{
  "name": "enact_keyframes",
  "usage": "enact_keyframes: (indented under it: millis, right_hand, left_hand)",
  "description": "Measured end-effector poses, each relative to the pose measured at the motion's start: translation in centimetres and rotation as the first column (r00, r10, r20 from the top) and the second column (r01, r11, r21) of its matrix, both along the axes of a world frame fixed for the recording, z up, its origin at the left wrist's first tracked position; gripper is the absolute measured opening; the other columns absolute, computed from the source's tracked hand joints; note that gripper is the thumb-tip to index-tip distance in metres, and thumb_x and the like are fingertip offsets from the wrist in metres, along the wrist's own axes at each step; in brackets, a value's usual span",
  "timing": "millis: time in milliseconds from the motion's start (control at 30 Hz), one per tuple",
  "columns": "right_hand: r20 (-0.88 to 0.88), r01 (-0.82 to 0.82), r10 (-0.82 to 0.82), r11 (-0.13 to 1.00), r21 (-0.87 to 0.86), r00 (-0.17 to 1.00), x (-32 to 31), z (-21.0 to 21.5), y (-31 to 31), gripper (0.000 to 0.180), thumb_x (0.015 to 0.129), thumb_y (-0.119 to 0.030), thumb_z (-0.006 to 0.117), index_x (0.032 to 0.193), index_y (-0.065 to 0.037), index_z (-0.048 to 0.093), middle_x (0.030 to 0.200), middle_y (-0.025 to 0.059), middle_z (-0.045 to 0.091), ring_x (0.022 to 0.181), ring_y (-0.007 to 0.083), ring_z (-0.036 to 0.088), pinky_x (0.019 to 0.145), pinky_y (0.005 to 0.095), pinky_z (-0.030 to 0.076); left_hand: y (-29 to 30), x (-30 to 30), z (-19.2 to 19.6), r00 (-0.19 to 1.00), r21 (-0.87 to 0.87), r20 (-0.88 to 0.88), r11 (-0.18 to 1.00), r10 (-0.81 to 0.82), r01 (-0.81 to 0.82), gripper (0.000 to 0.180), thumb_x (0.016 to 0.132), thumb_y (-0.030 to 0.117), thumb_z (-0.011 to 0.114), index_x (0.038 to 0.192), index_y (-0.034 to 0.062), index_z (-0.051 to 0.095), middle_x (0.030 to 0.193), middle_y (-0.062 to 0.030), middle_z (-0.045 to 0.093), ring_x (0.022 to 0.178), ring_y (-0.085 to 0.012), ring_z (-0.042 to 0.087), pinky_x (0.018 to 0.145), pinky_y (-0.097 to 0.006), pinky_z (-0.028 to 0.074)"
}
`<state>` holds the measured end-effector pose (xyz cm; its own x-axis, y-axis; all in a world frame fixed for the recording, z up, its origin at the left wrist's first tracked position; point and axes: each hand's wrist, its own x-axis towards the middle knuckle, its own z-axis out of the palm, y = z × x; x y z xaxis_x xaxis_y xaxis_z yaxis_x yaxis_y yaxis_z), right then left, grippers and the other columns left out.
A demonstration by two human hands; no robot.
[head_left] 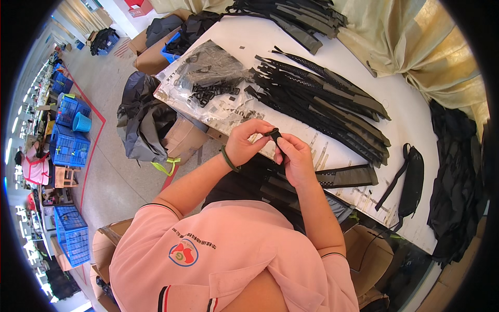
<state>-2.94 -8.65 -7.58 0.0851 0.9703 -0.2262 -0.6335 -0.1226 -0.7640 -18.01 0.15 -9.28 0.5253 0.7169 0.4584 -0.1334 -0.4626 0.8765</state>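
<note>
Over the near edge of the white table, both hands meet at a small black buckle with dark webbing at it. My left hand pinches its upper end between thumb and fingers. From the other side, my right hand grips the lower part, and its fingers partly hide the webbing. A black-and-grey mesh strap lies at the table edge beside my right forearm. More dark straps hang below the hands over my lap, partly hidden by my arms.
On the white table lie a pile of mesh straps, a clear plastic bag with several black buckles, and a separate black strap. Dark fabric hangs at the right end. A carton stands left of the table.
</note>
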Motion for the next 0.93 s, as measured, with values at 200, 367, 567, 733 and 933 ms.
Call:
enact_keyframes:
  millis: [200,367,567,733,933]
  right_hand:
    - [0.076,-0.079,0.075,0.996,0.041,0.994,0.6,-0.3,-0.3,0.017,0.089,-0.011,0.059,0.102,0.0,0.063,0.075,0.0008,0.059,0.06,0.0066,0.05,0.054,0.0189,0.04]
    - [0.227,-0.034,0.018,0.997,0.065,0.974,0.5,0.1,-0.2,0.016,0.09,-0.011,0.058,0.101,0.0,0.063,0.074,0.0003,0.058,0.06,0.0054,0.049,0.056,0.0182,0.041]
    - [0.415,-0.013,-0.014,0.998,0.062,0.91,0.4,1.2,-0.5,0.014,0.09,-0.01,0.059,0.098,0.0,0.064,0.073,-0.0007,0.057,0.061,0.0048,0.05,0.054,0.0179,0.041]
    - [0.527,-0.054,-0.02,0.991,0.124,0.849,0.3,1.5,-1.0,0.013,0.089,-0.011,0.059,0.096,-0.001,0.065,0.071,-0.0009,0.057,0.06,0.0046,0.05,0.054,0.0177,0.041]
    - [0.234,-0.072,0.069,0.997,0.001,0.97,0.8,0.7,-1.0,0.012,0.089,-0.012,0.06,0.097,-0.005,0.066,0.072,0.0008,0.059,0.059,0.005,0.051,0.055,0.0179,0.041]
  left_hand:
    - [-0.2,0.2,0.1,0.993,-0.1,0.093,0.992,-0.071,0.08,0.025,0.075,-0.013,0.062,0.096,-0.0003,0.062,0.101,-0.011,0.063,0.094,-0.0186,0.062,0.082,-0.029,0.05]
    - [-0.2,-0.1,0.0,0.985,-0.123,0.045,0.978,-0.164,0.168,0.03,0.077,-0.015,0.058,0.102,-0.0001,0.061,0.11,-0.0135,0.059,0.105,-0.0204,0.057,0.091,-0.032,0.046]
    - [-0.3,0.1,0.5,0.997,0.024,-0.044,0.998,-0.064,0.065,0.027,0.074,-0.012,0.062,0.097,0.0008,0.063,0.102,-0.0121,0.063,0.096,-0.0217,0.061,0.084,-0.03,0.048]
    - [-0.1,0.1,0.6,0.999,0.037,0.0,0.998,-0.042,0.042,0.024,0.071,-0.01,0.066,0.092,0.0018,0.064,0.096,-0.011,0.066,0.089,-0.0239,0.064,0.077,-0.03,0.05]
    - [-0.5,0.0,1.6,0.997,0.19,-0.08,0.981,-0.019,0.034,0.026,0.07,-0.011,0.065,0.092,0.0028,0.065,0.097,-0.0107,0.066,0.089,-0.0243,0.064,0.078,-0.031,0.05]
